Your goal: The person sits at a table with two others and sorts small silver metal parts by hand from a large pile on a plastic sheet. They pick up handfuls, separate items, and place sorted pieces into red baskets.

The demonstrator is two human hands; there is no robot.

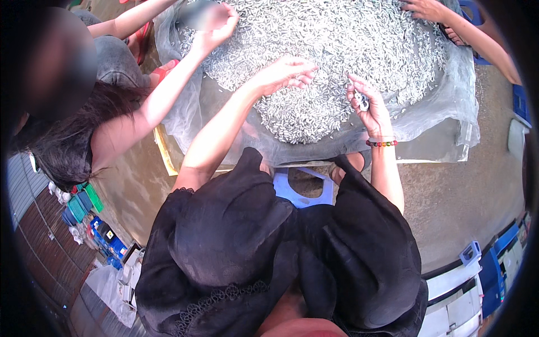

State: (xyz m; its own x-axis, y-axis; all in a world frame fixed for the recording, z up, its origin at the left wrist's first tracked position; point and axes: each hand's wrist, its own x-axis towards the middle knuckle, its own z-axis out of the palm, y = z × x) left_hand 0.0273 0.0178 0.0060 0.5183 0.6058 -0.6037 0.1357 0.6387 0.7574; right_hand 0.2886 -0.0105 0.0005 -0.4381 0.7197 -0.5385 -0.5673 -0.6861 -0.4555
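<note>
A wide heap of small silvery fish (pixel 306 115) lies spread on a pale mesh net (pixel 457 106) over a low table. My left hand (pixel 286 74) hovers over the near part of the heap, fingers loosely bent and apart, with nothing visible in them. To its right, my right hand (pixel 370 106) is turned palm up, its fingers curled round a few of the small fish (pixel 361 101). A beaded bracelet (pixel 382 143) circles that wrist. Both hands are above the fish, apart from each other.
At the left, a co-worker's hand (pixel 216 33) reaches over the heap; another person's hand (pixel 424 8) touches its far right edge. A blue plastic stool (pixel 303 194) stands between my knees. Crates (pixel 84 202) are at the far left, white boxes (pixel 457 303) at the lower right.
</note>
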